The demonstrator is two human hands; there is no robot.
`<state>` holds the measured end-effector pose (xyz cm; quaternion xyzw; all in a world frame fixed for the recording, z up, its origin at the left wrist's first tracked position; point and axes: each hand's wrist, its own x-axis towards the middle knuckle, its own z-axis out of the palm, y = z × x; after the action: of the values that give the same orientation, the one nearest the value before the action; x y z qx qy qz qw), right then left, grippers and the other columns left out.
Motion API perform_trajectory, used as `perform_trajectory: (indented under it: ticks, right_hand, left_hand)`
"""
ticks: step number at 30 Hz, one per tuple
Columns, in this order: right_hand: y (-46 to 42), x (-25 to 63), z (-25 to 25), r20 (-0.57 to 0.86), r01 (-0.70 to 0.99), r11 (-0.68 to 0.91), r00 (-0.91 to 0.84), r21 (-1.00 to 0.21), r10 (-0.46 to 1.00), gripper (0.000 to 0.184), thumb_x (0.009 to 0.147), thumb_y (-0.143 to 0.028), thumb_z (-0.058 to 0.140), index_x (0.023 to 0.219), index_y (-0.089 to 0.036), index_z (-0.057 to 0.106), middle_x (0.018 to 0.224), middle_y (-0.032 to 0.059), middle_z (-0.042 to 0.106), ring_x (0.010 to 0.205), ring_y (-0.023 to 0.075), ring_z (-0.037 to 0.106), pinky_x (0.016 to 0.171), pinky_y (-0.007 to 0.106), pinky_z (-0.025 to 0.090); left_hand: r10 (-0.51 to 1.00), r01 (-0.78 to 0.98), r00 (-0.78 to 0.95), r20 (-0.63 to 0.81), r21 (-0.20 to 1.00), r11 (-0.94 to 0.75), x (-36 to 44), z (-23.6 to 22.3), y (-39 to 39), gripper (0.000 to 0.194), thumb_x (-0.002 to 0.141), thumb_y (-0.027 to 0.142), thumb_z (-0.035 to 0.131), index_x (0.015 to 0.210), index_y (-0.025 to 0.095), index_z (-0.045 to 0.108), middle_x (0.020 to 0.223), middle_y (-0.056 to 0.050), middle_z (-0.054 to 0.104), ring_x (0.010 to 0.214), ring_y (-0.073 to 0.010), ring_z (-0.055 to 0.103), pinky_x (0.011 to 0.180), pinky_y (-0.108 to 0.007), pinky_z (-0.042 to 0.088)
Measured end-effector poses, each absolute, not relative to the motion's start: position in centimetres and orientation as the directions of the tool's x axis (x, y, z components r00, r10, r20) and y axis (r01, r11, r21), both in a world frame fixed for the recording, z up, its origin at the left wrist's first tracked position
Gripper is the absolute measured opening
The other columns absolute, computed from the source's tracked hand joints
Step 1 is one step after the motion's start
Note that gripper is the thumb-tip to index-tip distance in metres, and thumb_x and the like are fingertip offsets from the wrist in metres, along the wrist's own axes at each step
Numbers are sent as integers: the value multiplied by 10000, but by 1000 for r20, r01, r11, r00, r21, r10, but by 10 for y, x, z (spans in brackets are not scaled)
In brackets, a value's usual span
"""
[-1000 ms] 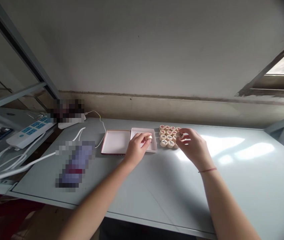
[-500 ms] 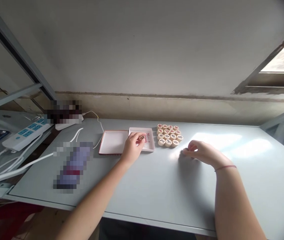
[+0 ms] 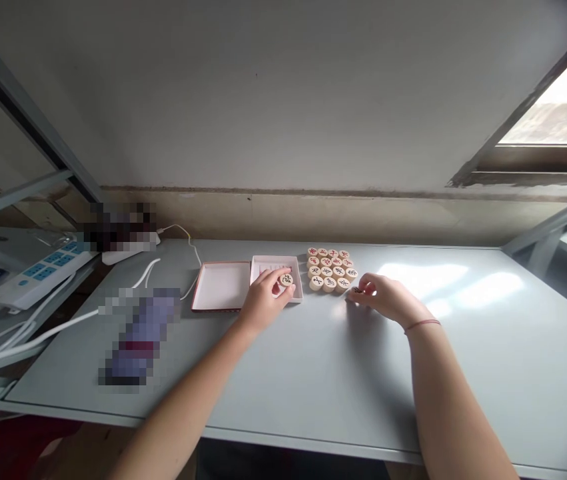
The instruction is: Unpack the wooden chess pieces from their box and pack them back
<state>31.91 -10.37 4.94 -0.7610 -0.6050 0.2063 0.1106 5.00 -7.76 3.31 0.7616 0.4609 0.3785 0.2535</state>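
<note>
My left hand (image 3: 262,300) reaches into a small white open box (image 3: 276,263) and pinches a round wooden chess piece (image 3: 286,280) with a dark character on top. To the box's left lies its white lid (image 3: 220,285) with a red rim. Several round wooden chess pieces (image 3: 330,269), marked in red and black, sit in tidy rows just right of the box. My right hand (image 3: 382,297) rests on the table beside those rows, fingers curled at the nearest corner piece; a red cord circles that wrist.
The grey table (image 3: 313,380) runs to a wall behind. At far left are a white power strip (image 3: 38,275) with blue sockets, white cables (image 3: 53,327) and a blurred-out object (image 3: 136,337). A window (image 3: 553,113) is at upper right.
My left hand lowered its piece into the box. My right hand left the rows, dropped to the table, then came back to the rows' near corner. The view shifted slightly right.
</note>
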Motion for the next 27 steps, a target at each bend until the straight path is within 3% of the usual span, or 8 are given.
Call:
perform_trajectory:
  ticks: [3,8,12,20,23,27]
  right_hand:
    - [-106,313,57,-113,867,-215,183,-451,977,312,688,-512,626,811,-232,561,794,33,660,608,161,580,533,264,447]
    - [-112,267,72,-20,706,30,-62,-708,998,362,795,-565,525,923,-229,561,854,42,666,617,143,583,554,262,465]
    - [-115,229,73,52,679,168,-188,-715,981,271,828,-469,525,907,-219,591,832,33,665,675,147,596,608,270,482]
    - [-115,218,65,168,612,188,-90,-768,982,235,810,-370,530,950,-205,621,846,46,672,713,160,631,592,267,512]
    - [-109,241,62,194,679,142,1,-721,981,226,777,-352,534,915,-200,629,892,52,647,697,152,628,614,274,509]
    - [-101,284,52,216,873,-72,198,-482,956,202,702,-306,538,846,-197,628,905,64,623,632,154,598,637,312,477]
  left_hand:
    - [863,548,334,379,667,-505,52,34,-81,273,843,242,586,1113,206,611,1034,-50,647,857,-164,622,775,-286,533]
    - [798,596,415,437,532,-602,60,33,-86,311,866,268,571,1171,206,582,937,-49,637,854,-183,625,796,-303,526]
    - [752,603,472,460,454,-656,63,30,-89,330,888,228,531,1216,204,550,948,-61,626,878,-195,629,788,-308,531]
    - [721,631,484,496,373,-680,61,30,-89,354,926,256,466,1272,190,497,933,-67,632,873,-203,629,780,-330,535]
    - [731,658,488,477,350,-667,59,32,-87,408,898,321,525,1281,185,491,970,-82,637,929,-228,615,825,-368,521]
    - [765,694,469,440,353,-628,53,34,-83,387,870,303,558,1241,197,533,1014,-80,646,956,-232,608,861,-385,501]
